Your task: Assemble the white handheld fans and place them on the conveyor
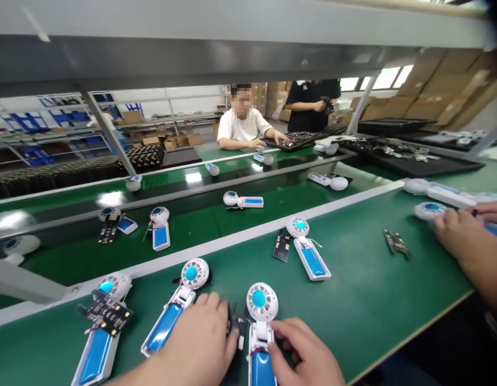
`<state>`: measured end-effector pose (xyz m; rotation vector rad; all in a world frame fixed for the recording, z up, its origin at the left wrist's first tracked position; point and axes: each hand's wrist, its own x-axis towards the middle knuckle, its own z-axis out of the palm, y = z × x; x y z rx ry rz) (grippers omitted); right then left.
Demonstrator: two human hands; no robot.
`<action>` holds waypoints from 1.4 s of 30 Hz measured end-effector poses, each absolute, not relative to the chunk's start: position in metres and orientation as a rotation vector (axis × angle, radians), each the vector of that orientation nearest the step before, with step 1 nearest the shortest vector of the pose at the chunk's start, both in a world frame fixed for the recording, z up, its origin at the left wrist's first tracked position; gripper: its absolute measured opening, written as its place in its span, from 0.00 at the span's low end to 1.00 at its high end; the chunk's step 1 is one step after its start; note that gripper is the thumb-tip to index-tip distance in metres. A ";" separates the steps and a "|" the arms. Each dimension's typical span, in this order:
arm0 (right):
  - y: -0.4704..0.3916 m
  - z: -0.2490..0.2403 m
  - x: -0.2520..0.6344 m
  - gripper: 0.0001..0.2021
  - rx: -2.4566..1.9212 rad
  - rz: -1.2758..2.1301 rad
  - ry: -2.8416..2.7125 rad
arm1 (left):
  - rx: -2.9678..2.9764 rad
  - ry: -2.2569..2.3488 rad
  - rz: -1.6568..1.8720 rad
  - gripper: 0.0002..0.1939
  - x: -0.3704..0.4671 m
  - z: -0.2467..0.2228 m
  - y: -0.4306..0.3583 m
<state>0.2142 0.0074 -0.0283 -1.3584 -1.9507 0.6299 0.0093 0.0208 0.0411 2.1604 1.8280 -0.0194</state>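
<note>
In the head view a small white handheld fan (262, 303) with an opened handle and a blue battery lies before me on the green bench. The thumb and fingers of my right hand (306, 354) are closed on the side of its handle, just below the round head. My left hand (204, 335) is closed at a dark circuit board (240, 326) left of that fan; its fingertips are partly hidden. Just left of my left hand lies a second fan (194, 273), its battery facing up. Farther left, a third fan (96, 356) has a black circuit board (109, 312) across its neck.
Ahead lies another fan (312, 260) with its board. A loose circuit board (397, 244) sits on the right, near a co-worker's hands (457, 233). Beyond a pale rail (216, 236), several fans lie on a green belt. A metal beam (232, 59) crosses above; a person sits opposite.
</note>
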 end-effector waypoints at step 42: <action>0.004 -0.011 0.179 0.11 -1.251 0.821 -1.799 | 2.427 1.183 1.169 0.23 0.016 0.005 0.004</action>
